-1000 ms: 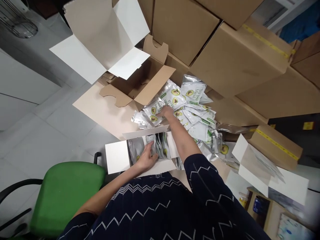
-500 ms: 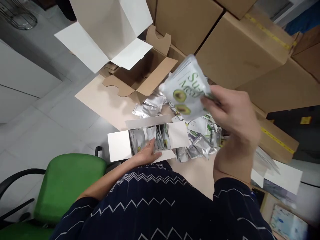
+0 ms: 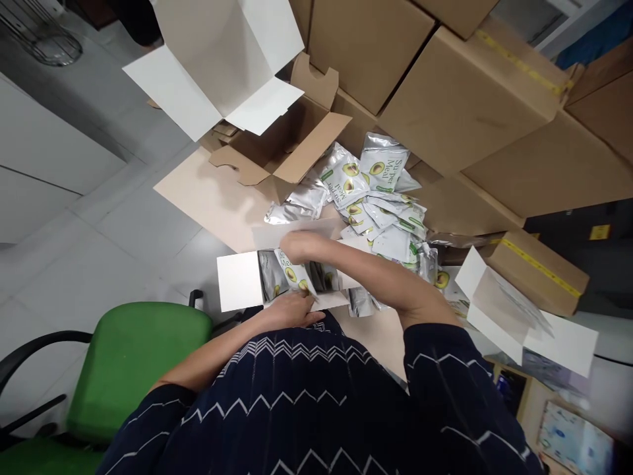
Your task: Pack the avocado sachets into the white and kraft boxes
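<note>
A white carton (image 3: 239,282) with its flaps open stands close to my body, holding several silver sachets on edge. My right hand (image 3: 301,247) reaches over it, closed on the top of an avocado-printed sachet (image 3: 295,272) that is partly down inside. Most of the right fingers are hidden behind the wrist. At the carton's front edge lies my left hand (image 3: 289,310), fingers stretched out near the sachet's lower end and holding nothing visible. Beyond the carton, a pile of "Super Meal" sachets (image 3: 349,181) spreads over the table.
An open brown cardboard box (image 3: 311,148) stands behind, with an open white box (image 3: 217,53) above it. Large cardboard boxes (image 3: 459,99) line the back right. Another open white box (image 3: 499,316) is at right. A green chair (image 3: 148,363) stands left.
My right hand has come down and left from above the pile, bringing the sachet into the white carton. My left hand has drawn back slightly to the carton's front edge.
</note>
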`<state>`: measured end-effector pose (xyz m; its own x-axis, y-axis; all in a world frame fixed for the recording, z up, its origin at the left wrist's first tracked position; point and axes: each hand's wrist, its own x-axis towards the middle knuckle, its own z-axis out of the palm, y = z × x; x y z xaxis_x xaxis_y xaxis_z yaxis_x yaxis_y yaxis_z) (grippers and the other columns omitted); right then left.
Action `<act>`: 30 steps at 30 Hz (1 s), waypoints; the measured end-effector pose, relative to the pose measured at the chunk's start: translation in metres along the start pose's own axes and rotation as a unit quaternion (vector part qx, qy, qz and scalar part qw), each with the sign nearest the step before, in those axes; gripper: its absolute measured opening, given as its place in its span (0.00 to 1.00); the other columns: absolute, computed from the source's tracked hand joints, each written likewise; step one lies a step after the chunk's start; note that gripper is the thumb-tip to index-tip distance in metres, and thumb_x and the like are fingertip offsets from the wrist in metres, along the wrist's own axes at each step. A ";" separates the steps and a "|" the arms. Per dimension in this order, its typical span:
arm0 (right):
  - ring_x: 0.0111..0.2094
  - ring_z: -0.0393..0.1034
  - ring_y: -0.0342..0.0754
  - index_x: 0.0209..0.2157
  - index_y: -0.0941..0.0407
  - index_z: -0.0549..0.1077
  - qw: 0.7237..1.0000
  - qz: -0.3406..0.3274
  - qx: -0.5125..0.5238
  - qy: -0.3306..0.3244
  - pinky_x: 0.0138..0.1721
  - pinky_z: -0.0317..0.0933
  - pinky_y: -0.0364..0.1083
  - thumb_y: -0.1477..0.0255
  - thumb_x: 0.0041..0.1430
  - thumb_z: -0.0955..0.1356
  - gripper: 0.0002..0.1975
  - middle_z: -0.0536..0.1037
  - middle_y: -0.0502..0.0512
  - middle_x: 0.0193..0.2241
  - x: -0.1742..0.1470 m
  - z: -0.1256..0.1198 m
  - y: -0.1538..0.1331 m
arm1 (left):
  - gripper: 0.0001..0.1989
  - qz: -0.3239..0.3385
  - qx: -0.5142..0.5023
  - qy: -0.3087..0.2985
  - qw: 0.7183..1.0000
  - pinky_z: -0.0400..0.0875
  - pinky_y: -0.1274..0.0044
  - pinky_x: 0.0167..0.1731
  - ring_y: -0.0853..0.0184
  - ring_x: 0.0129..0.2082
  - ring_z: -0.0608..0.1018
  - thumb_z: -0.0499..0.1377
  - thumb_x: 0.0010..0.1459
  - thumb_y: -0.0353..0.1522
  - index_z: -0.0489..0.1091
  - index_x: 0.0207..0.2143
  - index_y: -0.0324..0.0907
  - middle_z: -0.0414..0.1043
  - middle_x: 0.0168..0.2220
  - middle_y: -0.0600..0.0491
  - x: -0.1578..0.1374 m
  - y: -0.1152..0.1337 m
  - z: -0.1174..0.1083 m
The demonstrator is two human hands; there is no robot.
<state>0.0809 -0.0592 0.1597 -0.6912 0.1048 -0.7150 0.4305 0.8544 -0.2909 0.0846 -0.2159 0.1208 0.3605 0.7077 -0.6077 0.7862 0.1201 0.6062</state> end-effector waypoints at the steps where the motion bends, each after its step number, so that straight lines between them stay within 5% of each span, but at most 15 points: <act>1: 0.35 0.78 0.58 0.34 0.67 0.82 1.000 0.007 -0.018 -0.018 0.37 0.67 0.49 0.89 0.42 0.71 0.15 0.82 0.66 0.29 0.007 0.002 -0.001 | 0.29 -0.003 0.002 0.005 1.000 0.71 0.66 0.46 0.49 0.52 0.78 0.46 0.67 0.49 0.68 0.56 0.38 0.74 0.54 0.37 -0.002 0.000 -0.001; 4: 0.42 0.79 0.59 0.41 0.68 0.81 0.998 0.024 -0.051 -0.035 0.40 0.69 0.48 0.87 0.47 0.70 0.17 0.83 0.70 0.36 0.013 0.006 -0.005 | 0.25 0.006 0.021 0.031 0.999 0.71 0.69 0.42 0.53 0.47 0.80 0.47 0.68 0.48 0.72 0.52 0.41 0.77 0.48 0.41 -0.005 -0.003 -0.002; 7: 0.47 0.78 0.59 0.44 0.68 0.81 1.000 0.024 -0.016 0.013 0.43 0.68 0.47 0.78 0.57 0.70 0.14 0.82 0.72 0.40 0.004 0.009 0.000 | 0.23 0.014 0.054 0.049 0.997 0.71 0.70 0.40 0.55 0.43 0.80 0.48 0.69 0.47 0.74 0.47 0.41 0.78 0.44 0.43 -0.004 -0.007 0.001; 11: 0.53 0.74 0.57 0.53 0.66 0.76 0.992 -0.011 0.086 0.097 0.48 0.67 0.46 0.65 0.62 0.71 0.23 0.79 0.70 0.50 -0.016 0.019 0.014 | 0.22 0.007 0.089 0.078 0.993 0.71 0.72 0.37 0.59 0.38 0.80 0.49 0.69 0.45 0.76 0.40 0.40 0.76 0.41 0.45 -0.003 -0.010 0.005; 14: 0.53 0.73 0.55 0.53 0.63 0.75 0.981 -0.019 0.110 0.156 0.49 0.66 0.45 0.76 0.62 0.69 0.18 0.76 0.68 0.54 -0.020 0.034 0.011 | 0.22 0.001 0.103 0.105 0.989 0.71 0.73 0.36 0.62 0.36 0.79 0.48 0.70 0.43 0.76 0.38 0.39 0.76 0.42 0.44 -0.005 -0.008 0.002; 17: 0.43 0.77 0.53 0.47 0.66 0.77 0.987 0.031 0.085 0.129 0.42 0.68 0.46 0.86 0.62 0.61 0.17 0.73 0.73 0.53 -0.011 0.052 -0.004 | 0.21 0.026 0.109 0.099 0.989 0.71 0.73 0.35 0.61 0.36 0.79 0.49 0.70 0.42 0.76 0.39 0.39 0.76 0.40 0.45 -0.009 -0.010 -0.004; 24: 0.41 0.77 0.51 0.51 0.64 0.75 0.980 0.001 0.121 0.161 0.44 0.69 0.48 0.79 0.65 0.64 0.15 0.69 0.72 0.56 0.006 0.079 -0.013 | 0.21 0.123 0.011 0.086 0.989 0.73 0.73 0.43 0.61 0.44 0.80 0.52 0.68 0.45 0.72 0.54 0.45 0.76 0.49 0.46 -0.032 -0.037 -0.012; 30: 0.43 0.77 0.53 0.49 0.66 0.76 0.988 0.019 0.056 0.141 0.42 0.68 0.47 0.84 0.64 0.61 0.17 0.73 0.73 0.53 0.010 0.084 -0.001 | 0.24 0.107 -0.058 0.090 0.988 0.72 0.69 0.51 0.59 0.52 0.78 0.51 0.68 0.49 0.71 0.58 0.49 0.74 0.57 0.46 -0.039 -0.047 -0.012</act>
<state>0.1224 -0.1020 0.0992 -0.8007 0.2876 -0.5255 0.5105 0.7866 -0.3473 0.0278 -0.2401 0.1224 0.4084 0.8370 -0.3641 0.6348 0.0262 0.7723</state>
